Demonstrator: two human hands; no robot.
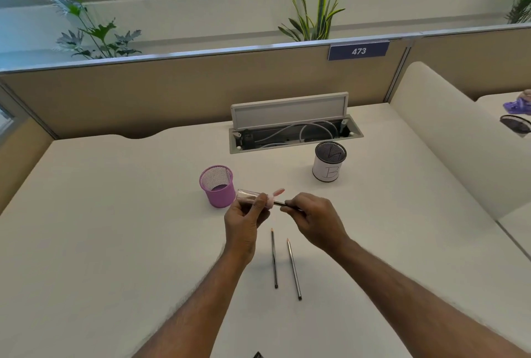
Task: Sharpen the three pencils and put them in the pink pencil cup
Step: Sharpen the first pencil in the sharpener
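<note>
Hands grip sharpener (253, 198) at left (244, 221) and pencil (283, 204) at right (316, 218), pencil lying crosswise, tip pointing leftward.

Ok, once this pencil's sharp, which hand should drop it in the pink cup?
Probably the right hand: it already grips the pencil, while the left hand holds the sharpener.

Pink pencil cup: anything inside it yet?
No pencils stand in the pink pencil cup; only mesh wall and part of the floor show. The near rim hides the rest of the bottom. Two pencils lie on the table.
</note>
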